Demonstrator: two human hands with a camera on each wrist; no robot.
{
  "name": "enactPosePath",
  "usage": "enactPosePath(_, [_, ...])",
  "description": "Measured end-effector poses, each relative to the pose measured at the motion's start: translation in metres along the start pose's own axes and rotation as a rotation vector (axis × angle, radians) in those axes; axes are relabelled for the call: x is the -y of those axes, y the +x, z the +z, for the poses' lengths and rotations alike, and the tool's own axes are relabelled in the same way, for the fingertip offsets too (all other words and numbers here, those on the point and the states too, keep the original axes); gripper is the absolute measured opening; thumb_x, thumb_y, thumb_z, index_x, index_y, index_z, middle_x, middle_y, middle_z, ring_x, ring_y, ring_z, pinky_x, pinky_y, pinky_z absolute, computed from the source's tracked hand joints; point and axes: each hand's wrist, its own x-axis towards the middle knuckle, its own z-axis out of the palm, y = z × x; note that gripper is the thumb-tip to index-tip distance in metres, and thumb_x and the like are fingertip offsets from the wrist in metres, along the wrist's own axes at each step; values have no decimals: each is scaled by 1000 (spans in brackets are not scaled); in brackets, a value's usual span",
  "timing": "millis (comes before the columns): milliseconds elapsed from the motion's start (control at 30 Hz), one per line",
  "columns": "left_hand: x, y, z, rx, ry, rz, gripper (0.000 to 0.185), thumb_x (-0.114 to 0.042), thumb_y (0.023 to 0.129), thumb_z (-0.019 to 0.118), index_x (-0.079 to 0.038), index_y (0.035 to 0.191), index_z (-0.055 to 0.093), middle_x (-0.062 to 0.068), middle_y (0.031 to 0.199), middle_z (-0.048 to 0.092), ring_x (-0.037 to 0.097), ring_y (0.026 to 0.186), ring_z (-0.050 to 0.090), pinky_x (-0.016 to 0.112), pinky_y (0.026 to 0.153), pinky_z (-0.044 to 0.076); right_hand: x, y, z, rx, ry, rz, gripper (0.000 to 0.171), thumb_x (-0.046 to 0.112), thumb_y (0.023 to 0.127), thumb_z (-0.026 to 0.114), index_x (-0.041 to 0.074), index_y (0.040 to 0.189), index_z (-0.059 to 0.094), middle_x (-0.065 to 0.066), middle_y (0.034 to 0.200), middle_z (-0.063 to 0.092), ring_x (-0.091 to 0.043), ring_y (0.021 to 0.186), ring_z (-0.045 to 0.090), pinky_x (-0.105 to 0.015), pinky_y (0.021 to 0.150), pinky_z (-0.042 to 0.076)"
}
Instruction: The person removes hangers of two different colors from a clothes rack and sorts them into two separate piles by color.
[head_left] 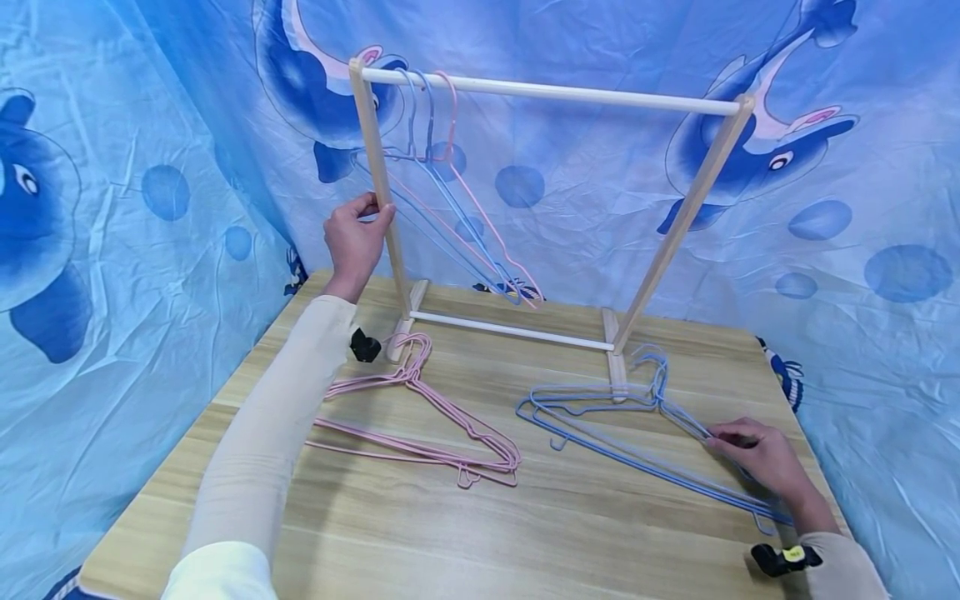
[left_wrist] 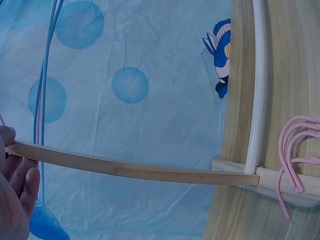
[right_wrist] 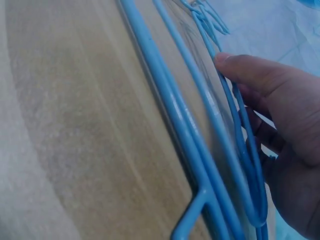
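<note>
In the head view, my left hand (head_left: 357,243) grips the left wooden post (head_left: 373,137) of a clothes rack with thumb and fingers. The left wrist view shows its fingers around that post (left_wrist: 125,168). Several blue and pink hangers (head_left: 431,125) hang from the rack's white top rail (head_left: 555,88), close to this post. At the right of the table, my right hand (head_left: 763,460) pinches the sloping arm of a blue hanger (head_left: 660,385) in a small pile. In the right wrist view the thumb lies on the blue wire (right_wrist: 226,82), with the other fingers partly hidden behind it.
A pile of pink hangers (head_left: 412,377) lies on the wooden table (head_left: 450,542), left of the blue ones and partly behind my left sleeve (head_left: 255,442). The rack's white lower bar (head_left: 510,331) joins its two feet. A blue dolphin-print curtain (head_left: 585,250) surrounds the table.
</note>
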Motion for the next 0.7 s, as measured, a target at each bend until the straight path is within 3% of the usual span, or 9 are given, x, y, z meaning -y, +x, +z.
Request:
enactPosePath(100, [0, 0, 0, 2, 2, 0, 41, -43, 98, 68, -13, 126, 75, 8, 116, 76, 21, 104, 73, 37, 89, 59, 9, 4, -5, 1, 6, 39, 17, 10, 88, 81, 4, 104, 80, 8, 92, 73, 7, 79, 60, -13, 64, 49])
enactPosePath(333, [-1, 0, -1, 2, 4, 11, 39, -42, 98, 68, -14, 125, 75, 8, 115, 76, 20, 102, 73, 37, 88, 59, 53, 30, -21, -15, -82, 71, 29, 26, 98, 71, 3, 114, 76, -17, 106, 75, 16, 83, 55, -11, 67, 48])
enactPosePath(467, [0, -1, -1, 1, -2, 14, 40, -42, 98, 68, -13, 125, 75, 9, 114, 76, 22, 101, 73, 38, 88, 59, 85, 49, -25, -47, -82, 60, 34, 31, 100, 68, 3, 120, 74, -20, 109, 74, 20, 84, 52, -9, 68, 47])
enactPosePath(567, [0, -1, -1, -3, -1, 21, 38, -40, 98, 69, -13, 124, 76, 9, 113, 77, 23, 99, 74, 38, 86, 60, 111, 63, -27, -77, -51, 60, 38, 33, 101, 67, 4, 124, 73, -15, 110, 75, 20, 85, 53, -9, 68, 47])
enactPosePath(700, [0, -1, 0, -21, 8, 34, 34, -37, 98, 70, -14, 122, 77, 8, 111, 77, 22, 95, 75, 38, 82, 60, 145, 83, -30, -96, 72, 106, 44, 38, 101, 65, 5, 130, 70, 9, 105, 72, 12, 84, 60, -13, 67, 51])
